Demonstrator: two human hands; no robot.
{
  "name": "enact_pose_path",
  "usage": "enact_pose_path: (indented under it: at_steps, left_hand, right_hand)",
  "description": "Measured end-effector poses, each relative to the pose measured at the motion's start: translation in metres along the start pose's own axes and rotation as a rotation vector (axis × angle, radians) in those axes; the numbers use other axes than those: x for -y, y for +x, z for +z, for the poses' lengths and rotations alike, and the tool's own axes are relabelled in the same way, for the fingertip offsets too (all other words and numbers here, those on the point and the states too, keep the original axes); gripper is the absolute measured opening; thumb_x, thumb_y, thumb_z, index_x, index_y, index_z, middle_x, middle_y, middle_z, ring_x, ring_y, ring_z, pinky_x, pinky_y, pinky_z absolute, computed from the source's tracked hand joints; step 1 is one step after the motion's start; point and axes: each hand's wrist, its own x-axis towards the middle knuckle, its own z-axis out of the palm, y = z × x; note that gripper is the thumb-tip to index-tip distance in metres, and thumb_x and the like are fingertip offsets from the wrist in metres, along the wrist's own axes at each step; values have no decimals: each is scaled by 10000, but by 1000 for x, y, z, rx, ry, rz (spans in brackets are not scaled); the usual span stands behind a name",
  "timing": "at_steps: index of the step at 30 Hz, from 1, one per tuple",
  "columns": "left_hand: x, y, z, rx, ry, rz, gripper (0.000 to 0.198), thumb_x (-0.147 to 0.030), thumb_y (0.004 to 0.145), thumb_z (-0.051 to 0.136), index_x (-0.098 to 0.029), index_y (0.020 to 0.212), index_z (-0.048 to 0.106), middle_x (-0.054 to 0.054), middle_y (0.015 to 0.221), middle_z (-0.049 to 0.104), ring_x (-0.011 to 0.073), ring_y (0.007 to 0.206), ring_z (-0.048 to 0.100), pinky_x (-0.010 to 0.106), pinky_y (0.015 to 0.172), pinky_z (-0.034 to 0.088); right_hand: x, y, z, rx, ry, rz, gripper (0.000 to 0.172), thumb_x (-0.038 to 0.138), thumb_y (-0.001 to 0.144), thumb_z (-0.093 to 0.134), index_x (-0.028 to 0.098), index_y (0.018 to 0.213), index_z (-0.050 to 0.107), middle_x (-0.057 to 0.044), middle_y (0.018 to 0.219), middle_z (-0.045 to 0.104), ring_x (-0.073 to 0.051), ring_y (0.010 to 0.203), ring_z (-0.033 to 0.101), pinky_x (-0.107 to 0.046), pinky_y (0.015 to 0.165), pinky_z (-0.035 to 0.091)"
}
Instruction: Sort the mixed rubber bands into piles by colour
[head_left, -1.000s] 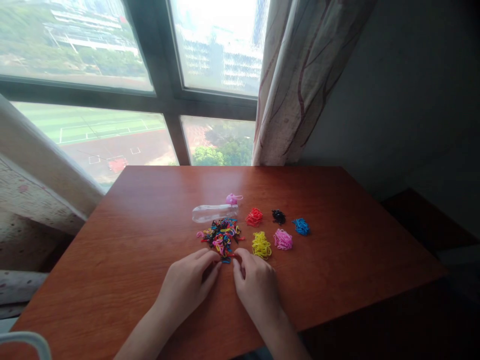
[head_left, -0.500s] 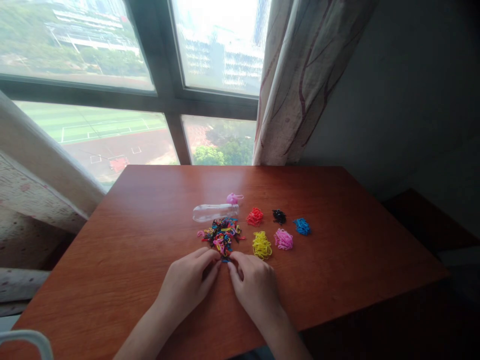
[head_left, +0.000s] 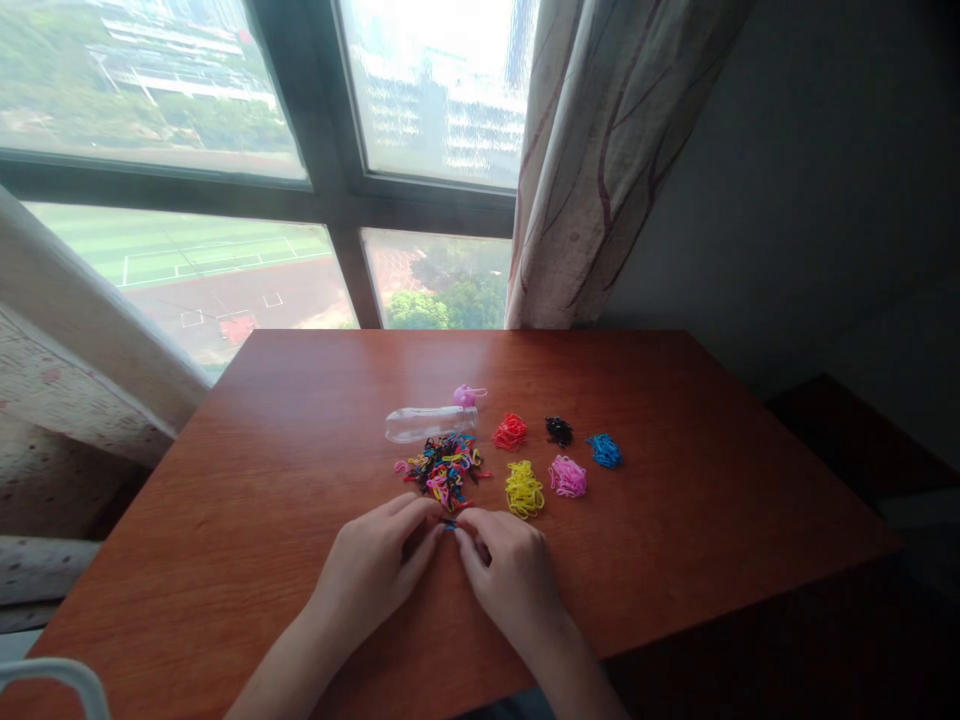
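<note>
My left hand point(head_left: 382, 555) and my right hand point(head_left: 510, 560) meet close together at the near side of a mixed pile of coloured rubber bands point(head_left: 444, 465). Thumb and forefinger of each are pinched on small dark and blue rubber bands point(head_left: 450, 525) between them. Sorted by colour to the right of the pile are red bands point(head_left: 510, 432), black bands point(head_left: 559, 431), blue bands point(head_left: 605, 451), yellow bands point(head_left: 524, 490) and pink bands point(head_left: 568, 477). My fingertips partly hide the held bands.
Behind the pile a clear plastic bottle point(head_left: 427, 425) lies on its side, with a pink cap point(head_left: 466, 396) by its mouth. The brown wooden table point(head_left: 247, 500) reaches to a window. A curtain point(head_left: 592, 180) hangs at the far edge. A white curved object point(head_left: 60, 672) shows at lower left.
My hands have drawn very slightly nearer to me, with the dark and blue bands between the fingertips now apart from the pile. The sorted heaps stay put.
</note>
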Motion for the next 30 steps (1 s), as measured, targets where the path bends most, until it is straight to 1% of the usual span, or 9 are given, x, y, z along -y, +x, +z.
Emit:
enact_pose_path:
  at_steps: [4, 8, 14, 19, 23, 25, 27, 30]
  left_hand:
    - [1, 0, 0, 24, -6, 24, 198, -253, 938, 480, -266, 1004, 666, 9, 988, 718, 169, 871, 687, 246, 750, 500]
    - [2, 0, 0, 35, -8, 16, 208, -254, 945, 470, -266, 1010, 667, 11, 998, 718, 169, 878, 685, 252, 763, 502]
    - [2, -1, 0, 7, -47, 4, 182, -249, 928, 495, -263, 986, 666, 11, 982, 721, 165, 847, 684, 247, 738, 501]
    - [3, 0, -1, -15, -76, -27, 180, -242, 920, 498, -250, 984, 666, 17, 948, 717, 168, 825, 673, 262, 754, 504]
    - [3, 0, -2, -21, -69, -47, 179, -238, 917, 503, -251, 993, 664, 11, 943, 716, 167, 816, 672, 263, 742, 503]
    - [3, 0, -1, -20, -60, -48, 176, -241, 920, 501, -254, 992, 661, 7, 951, 717, 165, 820, 676, 258, 737, 500]
    - [3, -1, -1, -19, -43, -41, 170, -249, 923, 500, -259, 983, 658, 2, 964, 719, 166, 837, 683, 255, 739, 498]
    - [2, -1, 0, -15, -9, -24, 166, -265, 932, 494, -271, 968, 656, -10, 986, 722, 170, 863, 691, 254, 737, 496]
  right_hand:
    - [0, 0, 0, -3, -17, -4, 106, 178, 924, 552, 222, 876, 635, 13, 749, 676, -143, 687, 617, -236, 645, 360]
    - [1, 0, -1, 4, -19, 7, 104, 171, 919, 556, 223, 871, 631, 15, 751, 675, -144, 687, 617, -234, 641, 355]
    - [0, 0, -1, -4, -35, 12, 113, 158, 910, 554, 223, 859, 632, 18, 738, 674, -138, 683, 624, -223, 634, 360]
    - [1, 1, 0, -12, -36, 21, 117, 152, 902, 555, 221, 843, 629, 10, 753, 685, -143, 700, 640, -220, 639, 370]
    - [2, -2, -1, -51, -2, 45, 142, 155, 915, 533, 224, 865, 646, 10, 738, 681, -149, 684, 636, -226, 646, 381]
    - [-2, -6, -5, -89, 7, 51, 161, 177, 933, 514, 223, 884, 660, 6, 725, 677, -150, 657, 627, -233, 638, 386]
    - [-11, -9, -15, -138, 0, 53, 187, 213, 953, 496, 217, 897, 673, -7, 730, 683, -152, 648, 629, -239, 639, 401]
    - [-37, -8, -40, -221, -44, 97, 233, 289, 973, 482, 206, 904, 690, -31, 760, 703, -154, 644, 640, -246, 649, 435]
